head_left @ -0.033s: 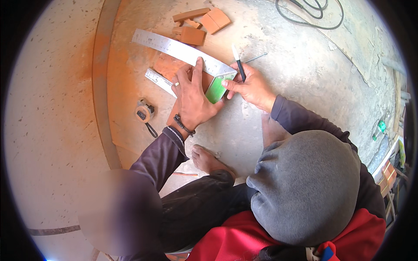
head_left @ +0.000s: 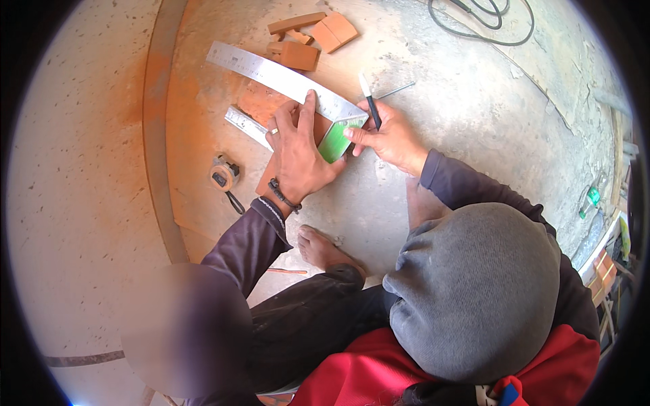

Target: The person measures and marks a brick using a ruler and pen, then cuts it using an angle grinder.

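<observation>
One square's edge (head_left: 288, 79) (floor (head_left: 467, 128) alongside)

Floor (head_left: 487, 135): is showing grey, orange tinting its left
Brown strip (head_left: 157, 149): is bordering a pale speckled surface (head_left: 74, 169)
Light: is falling brightly

Left hand (head_left: 298, 152) spread over a metal square (head_left: 271, 70) with a green handle (head_left: 332, 143), orange slab (head_left: 261, 101) beneath, right hand (head_left: 393, 137) gripping a pen (head_left: 374, 111), tape measure (head_left: 222, 174) on the floor (head_left: 474, 128), orange pieces (head_left: 335, 32) beyond.
</observation>
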